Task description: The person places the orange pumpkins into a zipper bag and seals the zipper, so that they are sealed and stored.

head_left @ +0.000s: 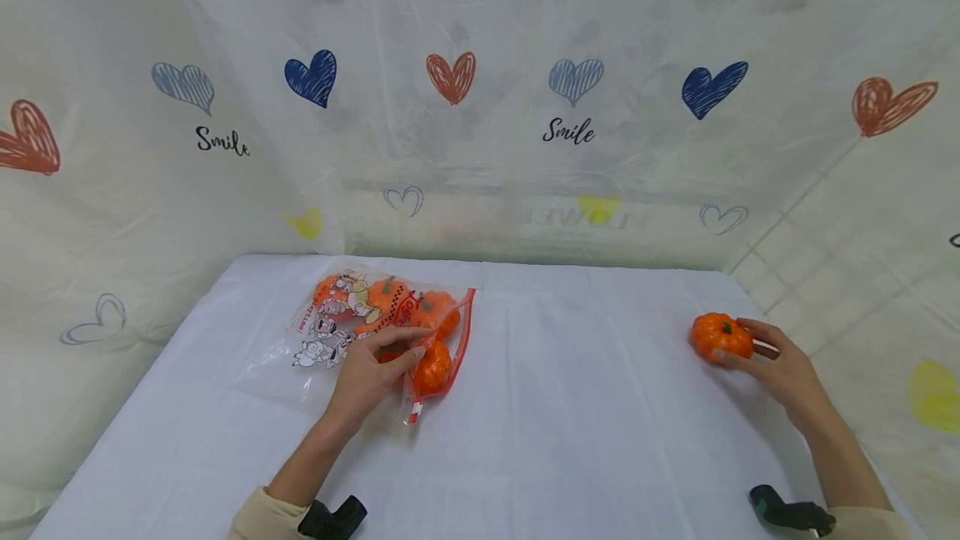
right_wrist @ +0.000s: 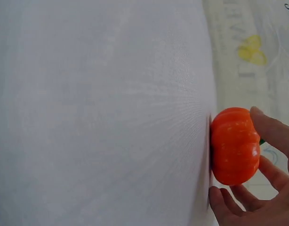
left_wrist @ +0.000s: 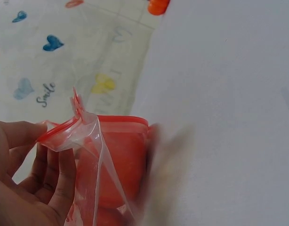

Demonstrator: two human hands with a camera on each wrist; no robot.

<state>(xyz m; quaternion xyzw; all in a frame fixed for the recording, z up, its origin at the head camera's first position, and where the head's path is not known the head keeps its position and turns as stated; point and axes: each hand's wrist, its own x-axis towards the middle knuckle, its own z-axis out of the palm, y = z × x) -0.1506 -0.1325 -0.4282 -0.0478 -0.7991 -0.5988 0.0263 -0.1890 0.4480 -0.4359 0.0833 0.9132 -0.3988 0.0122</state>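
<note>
On the left of the table lies a clear zip bag (head_left: pixel 337 332) with a red seal and printed cartoon figures, holding several small orange pumpkins (head_left: pixel 432 369). My left hand (head_left: pixel 369 369) pinches the bag's red-edged rim between thumb and fingers; the left wrist view shows the lifted red rim (left_wrist: pixel 62 131) in that pinch. Far to the right, a single orange pumpkin (head_left: pixel 722 337) with a green stem sits on the cloth. Around its right side my right hand (head_left: pixel 783 369) curls, thumb (right_wrist: pixel 271 129) at its top and fingers along its side.
A white cloth (head_left: pixel 570 407) covers the table. Behind it hangs a pale sheet (head_left: pixel 495 7) printed with hearts and the word Smile. The table's far edge runs just behind the bag.
</note>
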